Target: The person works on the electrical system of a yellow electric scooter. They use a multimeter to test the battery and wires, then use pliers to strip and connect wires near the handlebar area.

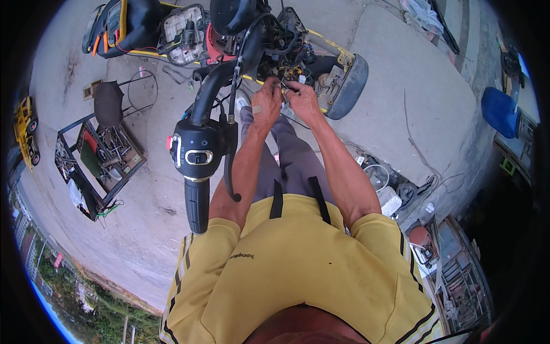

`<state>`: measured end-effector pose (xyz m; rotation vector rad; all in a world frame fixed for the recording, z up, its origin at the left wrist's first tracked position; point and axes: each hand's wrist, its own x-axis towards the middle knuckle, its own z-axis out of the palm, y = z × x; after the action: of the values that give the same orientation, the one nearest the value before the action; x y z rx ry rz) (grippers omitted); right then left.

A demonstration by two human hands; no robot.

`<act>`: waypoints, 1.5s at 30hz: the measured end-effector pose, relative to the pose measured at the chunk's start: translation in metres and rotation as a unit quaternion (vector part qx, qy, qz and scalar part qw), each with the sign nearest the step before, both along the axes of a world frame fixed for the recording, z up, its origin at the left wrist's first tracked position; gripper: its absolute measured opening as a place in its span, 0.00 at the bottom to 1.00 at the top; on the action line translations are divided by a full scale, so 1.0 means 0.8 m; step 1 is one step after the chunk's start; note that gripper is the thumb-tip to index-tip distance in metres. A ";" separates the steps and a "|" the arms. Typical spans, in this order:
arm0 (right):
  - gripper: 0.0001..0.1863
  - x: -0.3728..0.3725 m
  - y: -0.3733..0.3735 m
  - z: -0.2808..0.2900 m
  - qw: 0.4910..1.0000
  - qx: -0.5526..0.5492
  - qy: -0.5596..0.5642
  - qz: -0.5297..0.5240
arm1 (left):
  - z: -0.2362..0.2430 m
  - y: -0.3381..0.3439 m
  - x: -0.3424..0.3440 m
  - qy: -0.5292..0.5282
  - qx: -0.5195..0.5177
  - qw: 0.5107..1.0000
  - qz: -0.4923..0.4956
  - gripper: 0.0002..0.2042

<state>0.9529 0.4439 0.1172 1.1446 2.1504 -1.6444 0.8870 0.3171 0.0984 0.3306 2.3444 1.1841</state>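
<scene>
My left hand (266, 105) and my right hand (303, 100) meet at a bundle of coloured wires (285, 80) in the opened front of a scooter (275, 40). Both hands pinch the wires between their fingertips, touching each other. A black handlebar (209, 94) with a switch housing (197, 152) and grip (196, 206) sticks out toward me on the left, its brake lever beside my left forearm. The scooter's grey front mudguard (349, 83) lies to the right of my hands.
A black open toolbox (94, 160) full of metal tools sits on the concrete at left. A multimeter (114, 20) and a detached panel (180, 34) lie at the top left. Loose parts and wires (389, 183) are at right, and a blue seat (498, 112) far right.
</scene>
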 end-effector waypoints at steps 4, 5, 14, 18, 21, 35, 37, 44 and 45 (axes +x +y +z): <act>0.21 0.000 0.002 0.002 0.998 0.043 0.040 0.020 | -0.004 0.000 0.000 -0.014 0.008 1.000 0.003 0.09; 0.21 0.000 0.002 0.004 0.997 0.057 0.050 0.026 | -0.004 0.000 0.000 -0.018 0.009 1.000 0.005 0.09; 0.21 0.000 0.007 0.014 0.999 0.024 0.020 0.024 | -0.003 0.004 0.001 -0.022 0.012 1.000 0.004 0.09; 0.21 -0.002 0.006 0.015 0.999 0.032 0.030 0.029 | 0.000 0.004 0.000 -0.022 0.011 1.000 0.000 0.10; 0.21 -0.023 0.007 0.017 0.997 -0.006 0.045 0.057 | 0.015 0.003 -0.011 -0.019 0.044 0.998 0.034 0.08; 0.18 0.006 0.012 -0.029 0.998 -0.032 0.049 0.025 | 0.045 0.014 0.011 0.008 -0.041 0.999 -0.001 0.09; 0.16 0.007 0.015 -0.027 0.998 -0.042 0.045 0.029 | 0.047 0.015 0.011 0.006 -0.032 0.999 0.004 0.09; 0.18 0.010 0.027 -0.031 0.997 -0.041 0.008 0.065 | 0.048 0.023 0.001 0.000 -0.007 1.000 0.017 0.10; 0.17 0.013 0.028 -0.030 0.997 -0.038 0.017 0.064 | 0.049 0.025 -0.001 -0.001 -0.002 1.000 0.012 0.10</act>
<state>0.9630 0.4659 0.0934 0.9453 2.1142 -1.6844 0.8866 0.3372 0.1377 0.2997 2.3558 1.1894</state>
